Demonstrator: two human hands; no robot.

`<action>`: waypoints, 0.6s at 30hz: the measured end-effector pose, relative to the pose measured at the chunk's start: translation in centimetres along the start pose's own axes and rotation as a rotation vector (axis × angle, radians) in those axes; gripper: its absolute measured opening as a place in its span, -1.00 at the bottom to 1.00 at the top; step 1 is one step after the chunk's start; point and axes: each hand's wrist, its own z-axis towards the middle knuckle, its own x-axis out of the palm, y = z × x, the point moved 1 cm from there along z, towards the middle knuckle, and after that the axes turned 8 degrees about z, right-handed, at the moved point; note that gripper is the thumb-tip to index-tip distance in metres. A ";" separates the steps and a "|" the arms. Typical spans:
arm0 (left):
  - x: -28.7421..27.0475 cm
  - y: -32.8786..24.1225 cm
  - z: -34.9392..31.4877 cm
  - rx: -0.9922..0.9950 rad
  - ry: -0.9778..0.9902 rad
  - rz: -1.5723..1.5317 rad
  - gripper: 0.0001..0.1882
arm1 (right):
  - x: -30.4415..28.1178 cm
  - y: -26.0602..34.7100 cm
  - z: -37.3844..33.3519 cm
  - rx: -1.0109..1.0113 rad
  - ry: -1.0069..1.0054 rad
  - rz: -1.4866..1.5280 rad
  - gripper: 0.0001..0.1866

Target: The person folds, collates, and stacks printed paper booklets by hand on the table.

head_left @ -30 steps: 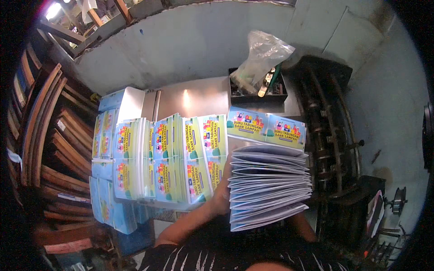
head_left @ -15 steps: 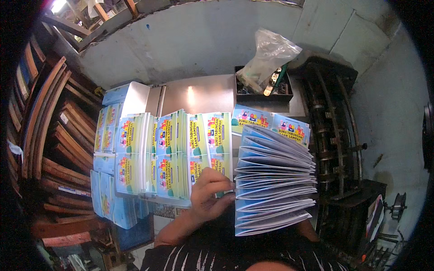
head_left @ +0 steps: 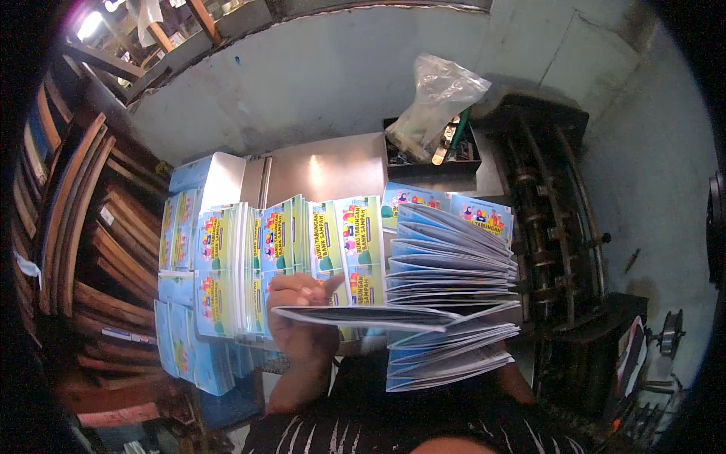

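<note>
My left hand (head_left: 301, 291) is closed on a thin folded booklet (head_left: 370, 318), seen edge-on. Its right end still meets the fanned stack of booklets (head_left: 446, 265) in front of me, where white page edges face right and blue covers face left. The stack splits in a gap near that booklet. Only a bit of my right forearm (head_left: 517, 382) shows at the stack's lower right; the right hand itself is hidden behind the booklets. Left of the stack, rows of blue-green printed booklets (head_left: 361, 234) lie side by side, partly behind my left hand.
More booklets are piled at the left (head_left: 185, 340). A black box (head_left: 454, 168) with tools and a clear plastic bag (head_left: 442, 94) stands at the back. Dark machine rollers (head_left: 541, 234) border the right, wooden shelves (head_left: 83, 227) the left. A metal plate (head_left: 333, 166) lies behind.
My left hand has moved left from the stack's edge, drawing one booklet partly out of it. The fan of booklets has parted around that spot. The whole view has shifted slightly.
</note>
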 end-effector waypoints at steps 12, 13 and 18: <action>-6.3 -2.8 8.8 0.154 -0.542 1.215 -0.59 | -0.2 1.0 -0.1 -0.024 -0.027 -0.031 -0.12; -7.4 -3.3 9.2 0.328 -0.519 1.834 -0.58 | 0.5 0.3 0.6 -0.034 0.002 -0.022 -0.12; -9.8 -1.5 14.3 0.517 -0.689 1.915 -0.66 | 0.5 1.6 1.3 -0.079 -0.006 -0.063 -0.11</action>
